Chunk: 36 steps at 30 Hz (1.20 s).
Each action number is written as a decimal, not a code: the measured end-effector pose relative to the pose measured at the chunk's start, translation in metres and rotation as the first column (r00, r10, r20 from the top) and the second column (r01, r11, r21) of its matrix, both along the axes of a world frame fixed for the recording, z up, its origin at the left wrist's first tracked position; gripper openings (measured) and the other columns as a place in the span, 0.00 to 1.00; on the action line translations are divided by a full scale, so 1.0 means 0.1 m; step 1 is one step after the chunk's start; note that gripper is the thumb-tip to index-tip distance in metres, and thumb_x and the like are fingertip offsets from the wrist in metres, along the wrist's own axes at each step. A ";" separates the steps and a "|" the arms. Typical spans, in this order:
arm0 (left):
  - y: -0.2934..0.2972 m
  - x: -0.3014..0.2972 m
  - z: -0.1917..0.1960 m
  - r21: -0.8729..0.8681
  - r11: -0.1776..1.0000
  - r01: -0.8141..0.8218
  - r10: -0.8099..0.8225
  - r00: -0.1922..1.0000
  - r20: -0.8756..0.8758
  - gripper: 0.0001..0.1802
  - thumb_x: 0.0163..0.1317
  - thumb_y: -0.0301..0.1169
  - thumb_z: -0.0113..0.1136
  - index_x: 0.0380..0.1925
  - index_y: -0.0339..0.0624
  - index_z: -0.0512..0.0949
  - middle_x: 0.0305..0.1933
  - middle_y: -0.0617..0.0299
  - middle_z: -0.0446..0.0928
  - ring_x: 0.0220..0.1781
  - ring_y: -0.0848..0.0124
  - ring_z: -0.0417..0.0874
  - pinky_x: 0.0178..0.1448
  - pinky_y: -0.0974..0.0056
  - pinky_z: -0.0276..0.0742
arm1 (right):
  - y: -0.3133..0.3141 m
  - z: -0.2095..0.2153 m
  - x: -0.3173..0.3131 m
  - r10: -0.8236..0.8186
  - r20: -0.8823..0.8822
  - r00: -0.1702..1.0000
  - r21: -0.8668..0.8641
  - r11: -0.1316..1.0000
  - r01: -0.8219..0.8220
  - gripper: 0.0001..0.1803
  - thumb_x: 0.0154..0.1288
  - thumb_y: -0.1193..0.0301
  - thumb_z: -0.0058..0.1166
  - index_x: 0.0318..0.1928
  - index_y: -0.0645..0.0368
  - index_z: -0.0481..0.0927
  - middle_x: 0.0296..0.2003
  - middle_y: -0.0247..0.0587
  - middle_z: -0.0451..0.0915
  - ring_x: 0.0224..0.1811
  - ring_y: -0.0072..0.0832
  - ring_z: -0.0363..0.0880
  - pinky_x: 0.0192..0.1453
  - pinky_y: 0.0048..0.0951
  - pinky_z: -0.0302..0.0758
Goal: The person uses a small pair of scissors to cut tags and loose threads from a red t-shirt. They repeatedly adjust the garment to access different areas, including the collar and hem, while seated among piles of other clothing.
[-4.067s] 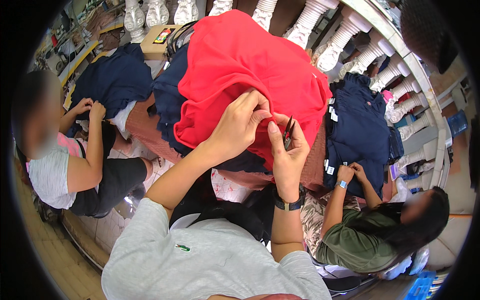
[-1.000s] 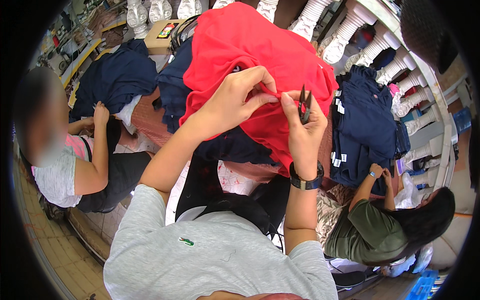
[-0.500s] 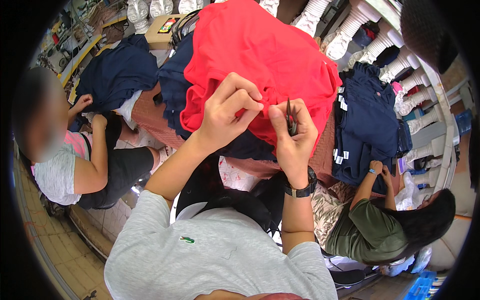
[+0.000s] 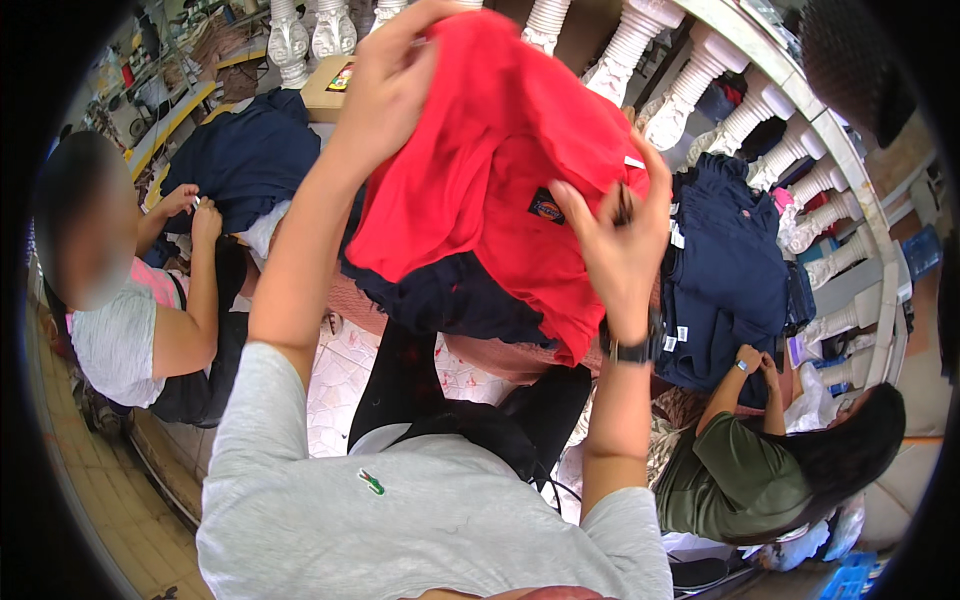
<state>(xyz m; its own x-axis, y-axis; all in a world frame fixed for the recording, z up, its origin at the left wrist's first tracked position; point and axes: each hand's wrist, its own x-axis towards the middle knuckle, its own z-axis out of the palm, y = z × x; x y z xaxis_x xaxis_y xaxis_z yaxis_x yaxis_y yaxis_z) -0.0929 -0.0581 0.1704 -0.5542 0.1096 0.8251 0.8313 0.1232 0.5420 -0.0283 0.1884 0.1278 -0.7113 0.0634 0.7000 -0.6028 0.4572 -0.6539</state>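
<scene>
A red garment (image 4: 450, 150), blurred in parts, is lifted and spread over the work surface in front of me, its dark inner label (image 4: 546, 207) facing up. My left hand (image 4: 388, 95) is raised to the garment's upper left edge, its fingers closed on the cloth. At the garment's right side is my right hand (image 4: 625, 245), thumb and forefinger spread beside the cloth. Small dark thread snips (image 4: 625, 207) sit in that hand, partly hidden by the fingers and smeared by motion. Beneath the red cloth lies a dark navy garment (image 4: 450, 300).
Navy garments with white tags (image 4: 725, 270) are stacked at the right, by a co-worker in a green top (image 4: 740, 470). On the left another co-worker (image 4: 130, 340) handles navy cloth (image 4: 245, 150). White balusters (image 4: 610, 60) line the far side, near a cardboard box (image 4: 325, 95).
My hands have moved apart, the left one up to the garment's far edge, the right one slightly rightward. The red garment has been lifted and turned, exposing its label.
</scene>
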 end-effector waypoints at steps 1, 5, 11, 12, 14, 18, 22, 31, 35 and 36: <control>0.03 -0.08 0.12 -0.033 0.982 0.184 -0.183 0.982 0.038 0.13 0.72 0.25 0.54 0.55 0.37 0.77 0.56 0.60 0.79 0.54 0.75 0.80 0.58 0.68 0.75 | -0.03 0.10 -0.13 0.045 0.029 0.999 0.011 0.999 -0.046 0.24 0.60 0.78 0.69 0.57 0.59 0.78 0.17 0.22 0.69 0.19 0.11 0.65 0.26 0.18 0.61; 0.40 0.37 0.50 -0.049 0.886 0.462 -0.460 0.887 0.039 0.29 0.74 0.23 0.52 0.73 0.37 0.59 0.64 0.57 0.74 0.65 0.71 0.74 0.70 0.60 0.69 | 0.54 0.38 -0.89 0.162 -0.142 0.977 -0.495 0.843 -0.212 0.08 0.70 0.73 0.58 0.47 0.57 0.82 0.24 0.22 0.75 0.21 0.13 0.71 0.24 0.18 0.65; -0.23 0.12 -0.21 -0.245 0.906 -0.346 0.330 0.938 -0.102 0.18 0.71 0.32 0.61 0.56 0.36 0.74 0.49 0.56 0.81 0.46 0.68 0.83 0.53 0.63 0.78 | 1.44 1.01 -1.72 -0.066 -0.132 0.989 -0.521 0.854 -0.012 0.11 0.71 0.73 0.53 0.49 0.60 0.85 0.28 0.29 0.80 0.25 0.16 0.75 0.27 0.20 0.70; -0.31 0.12 -0.40 -0.273 0.907 -0.321 0.355 0.931 0.082 0.16 0.71 0.32 0.61 0.54 0.36 0.75 0.45 0.57 0.82 0.45 0.71 0.82 0.52 0.65 0.77 | 1.65 0.95 -1.85 -0.055 0.049 0.997 -0.353 0.933 0.069 0.12 0.69 0.73 0.53 0.50 0.60 0.85 0.33 0.32 0.83 0.29 0.19 0.79 0.33 0.23 0.74; -0.35 0.14 -0.72 -0.219 0.963 -0.158 0.221 0.927 0.303 0.13 0.71 0.34 0.62 0.45 0.36 0.76 0.39 0.63 0.80 0.40 0.76 0.79 0.48 0.68 0.76 | 1.90 0.72 -1.89 -0.337 0.042 0.941 0.157 0.932 0.327 0.14 0.66 0.69 0.58 0.49 0.62 0.84 0.40 0.38 0.86 0.34 0.23 0.83 0.44 0.27 0.77; -0.16 0.42 -1.02 -0.299 0.954 -0.024 0.166 0.874 0.457 0.13 0.68 0.35 0.67 0.42 0.38 0.75 0.35 0.65 0.78 0.36 0.78 0.78 0.42 0.69 0.74 | 1.46 0.49 -1.39 -0.311 0.109 0.944 0.138 0.945 0.295 0.16 0.66 0.64 0.63 0.45 0.64 0.83 0.32 0.37 0.87 0.35 0.23 0.84 0.43 0.27 0.77; -0.23 -0.01 -1.21 -0.267 0.829 -0.491 0.540 0.828 0.153 0.19 0.66 0.40 0.68 0.44 0.37 0.74 0.39 0.59 0.78 0.37 0.69 0.80 0.46 0.62 0.77 | 0.15 0.01 -0.38 0.065 0.064 0.996 0.201 0.976 -0.077 0.22 0.59 0.56 0.74 0.38 0.62 0.82 0.24 0.34 0.78 0.27 0.23 0.77 0.29 0.29 0.71; -0.91 -0.11 -1.03 0.104 0.986 -0.133 0.067 0.872 0.485 0.09 0.69 0.33 0.63 0.44 0.40 0.81 0.42 0.66 0.82 0.45 0.78 0.79 0.53 0.66 0.74 | 0.34 0.33 -0.11 0.043 0.092 0.995 0.097 0.994 -0.052 0.05 0.59 0.76 0.62 0.36 0.64 0.84 0.23 0.24 0.75 0.25 0.11 0.69 0.29 0.20 0.66; -0.73 0.18 -0.51 0.316 0.939 0.136 -0.249 0.903 0.351 0.19 0.75 0.41 0.56 0.54 0.38 0.80 0.51 0.66 0.82 0.53 0.79 0.79 0.61 0.67 0.71 | 0.70 0.94 -0.46 -0.134 -0.092 0.987 0.239 0.959 0.153 0.12 0.60 0.71 0.66 0.42 0.64 0.88 0.29 0.29 0.83 0.29 0.14 0.74 0.35 0.23 0.72; -0.65 0.20 -0.35 0.300 0.936 0.182 -0.275 0.913 0.303 0.23 0.77 0.44 0.52 0.59 0.36 0.76 0.57 0.64 0.80 0.57 0.76 0.78 0.63 0.65 0.71 | 0.76 1.06 -0.56 -0.210 -0.215 0.954 0.289 0.919 0.267 0.12 0.60 0.70 0.66 0.41 0.63 0.88 0.28 0.30 0.84 0.29 0.14 0.74 0.36 0.23 0.73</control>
<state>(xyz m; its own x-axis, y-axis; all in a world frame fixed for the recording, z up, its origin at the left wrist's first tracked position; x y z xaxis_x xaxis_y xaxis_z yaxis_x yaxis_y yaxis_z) -0.0729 -0.1226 0.1354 -0.7877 0.0745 0.6115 0.5828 -0.2317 0.7789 -0.0844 0.2648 0.2340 -0.5656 -0.0255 0.8243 -0.5423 0.7645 -0.3485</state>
